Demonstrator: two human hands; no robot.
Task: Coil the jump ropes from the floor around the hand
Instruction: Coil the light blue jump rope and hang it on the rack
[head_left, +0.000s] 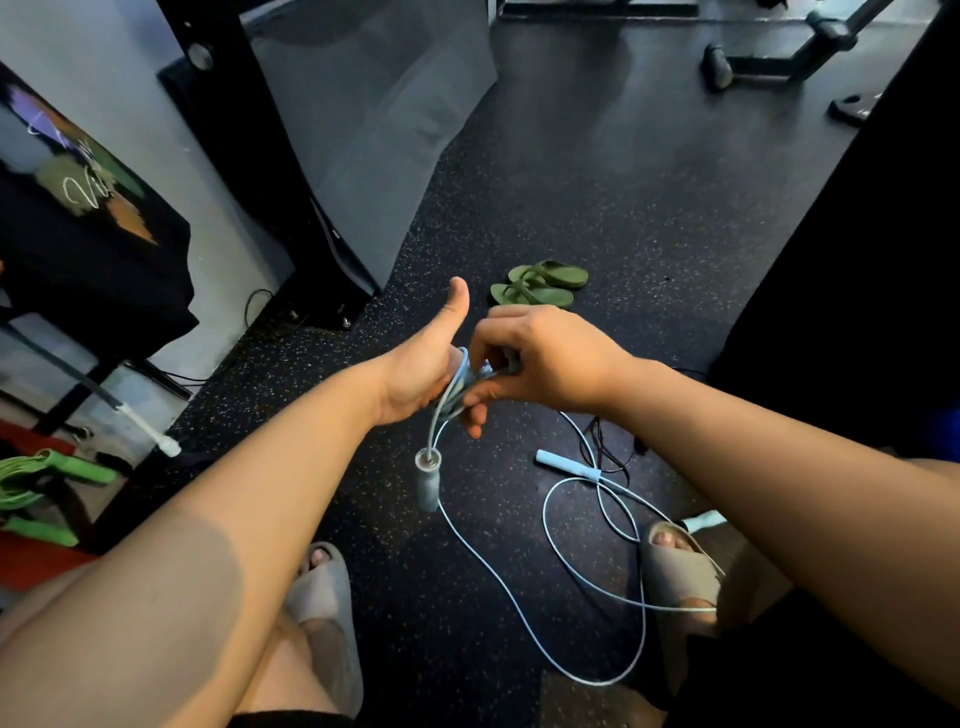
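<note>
**Desk:** Where are the hands?

**Photographer:** Both are raised over the dark speckled floor (571, 182), just on the wearer's side of a pair of green flip-flops (540, 286). The left hand (415, 374) has its thumb straight up. Its fingers are hidden behind the right hand (556, 358), so I cannot tell whether they are curled.

**Desk:** And the rope?

**Photographer:** Strands of the light-blue jump rope (451, 387) are wound across the left palm below the thumb. The right hand has its fingers bent and pinches those strands against the left hand. One grey-blue handle (428, 480) dangles from the coil, nearer the wearer than the flip-flops and off the floor.

**Desk:** What is down on the floor?

**Photographer:** Loose light-blue loops (543, 514) lie closer to the wearer than the flip-flops and a little right of them. A pale blue handle (569, 464) lies among them. Another handle tip (704, 519) shows farther right, touching the right foot's beige slide (680, 566). I cannot tell whether the loops are one rope or two.

**Desk:** Anything else?

**Photographer:** The other beige slide (322, 587) is left of the flip-flops and near the wearer. A green jump rope (78, 470) lies far to their left, at the frame edge.
</note>
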